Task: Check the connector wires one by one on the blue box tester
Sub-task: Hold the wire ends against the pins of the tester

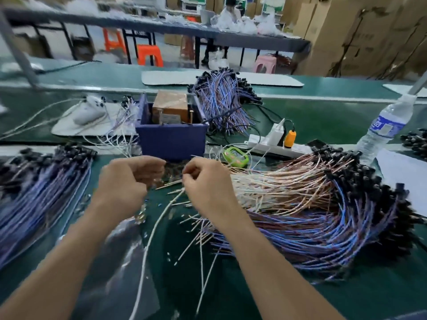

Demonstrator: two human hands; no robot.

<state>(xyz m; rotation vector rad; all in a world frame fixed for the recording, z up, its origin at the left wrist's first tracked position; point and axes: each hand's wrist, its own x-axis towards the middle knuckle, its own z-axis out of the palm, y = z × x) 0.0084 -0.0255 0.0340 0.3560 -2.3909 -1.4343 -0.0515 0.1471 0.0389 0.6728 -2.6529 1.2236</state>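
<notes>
Our hands meet mid-bench, just on the near side of the blue box tester [172, 137], not touching it. R hand [208, 183]: fingers curled, pinching a white wire [147, 245] that trails toward the bench's near edge. L hand [129, 181]: fingers curled too, but it's too blurred to tell if they hold anything. Connector wires lie in three heaps: right pile [312, 204] toward the right edge just beside our R hand, left pile [39, 188] by the left edge, far pile [224, 102] behind the box. Power strip [275, 145] & water bottle [388, 128] sit right of the box.

No text reads clearly: the water bottle [385, 127] label at three o'clock and the cardboard cartons [360, 38] at two o'clock show only blurred print.
</notes>
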